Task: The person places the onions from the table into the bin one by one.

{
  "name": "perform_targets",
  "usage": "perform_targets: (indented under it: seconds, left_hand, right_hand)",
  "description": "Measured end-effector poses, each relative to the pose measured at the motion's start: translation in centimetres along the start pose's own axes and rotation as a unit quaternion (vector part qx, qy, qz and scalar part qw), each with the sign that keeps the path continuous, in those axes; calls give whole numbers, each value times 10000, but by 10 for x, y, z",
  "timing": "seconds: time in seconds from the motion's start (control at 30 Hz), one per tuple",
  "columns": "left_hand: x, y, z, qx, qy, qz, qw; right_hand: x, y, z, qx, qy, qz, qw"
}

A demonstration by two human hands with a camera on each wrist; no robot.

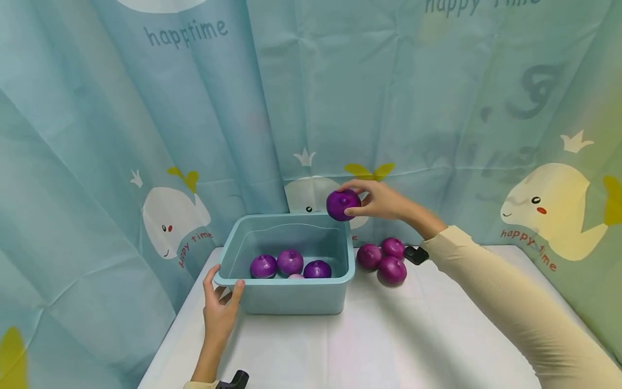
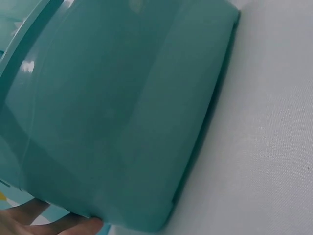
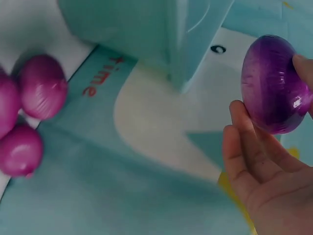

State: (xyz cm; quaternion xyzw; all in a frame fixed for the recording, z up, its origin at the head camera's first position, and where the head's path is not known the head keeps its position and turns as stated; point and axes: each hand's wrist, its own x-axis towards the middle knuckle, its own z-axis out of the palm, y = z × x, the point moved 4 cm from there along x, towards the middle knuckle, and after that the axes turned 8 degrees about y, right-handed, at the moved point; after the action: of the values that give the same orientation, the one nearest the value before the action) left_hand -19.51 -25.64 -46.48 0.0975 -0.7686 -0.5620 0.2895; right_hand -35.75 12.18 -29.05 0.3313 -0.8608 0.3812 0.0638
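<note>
A purple onion (image 1: 343, 205) is pinched between the fingers and thumb of my right hand (image 1: 381, 201), held above the back right corner of the blue-green plastic bin (image 1: 291, 298). In the right wrist view the onion (image 3: 274, 85) looks smooth and shiny. My left hand (image 1: 221, 310) grips the bin's front left corner, its thumb at the front rim and the other fingers at the left side. Fingertips (image 2: 88, 226) touch the bin's wall in the left wrist view. Several purple onions (image 1: 290, 262) lie inside the bin, one mostly hidden behind the front rim.
Three more onions (image 1: 391, 270) sit grouped on the white tabletop (image 1: 379, 346), just right of the bin. Behind and beside the table hangs a blue curtain (image 1: 350, 108) printed with whales. A black wrist device (image 1: 416, 255) is on the right sleeve.
</note>
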Motion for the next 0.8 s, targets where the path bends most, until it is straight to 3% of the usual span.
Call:
perform_targets:
  seconds: [0.13, 0.43, 0.8]
  left_hand:
    - [0, -1, 0, -73, -26, -62, 10000]
    - [0, -3, -1, 11, 64, -22, 10000]
    - [2, -6, 0, 53, 94, 23, 9999]
  right_hand:
    - [16, -11, 20, 40, -270, -161, 9995]
    - [48, -35, 70, -564, -726, -609, 9939]
    - [62, -34, 115, -924, -1303, -32, 9872]
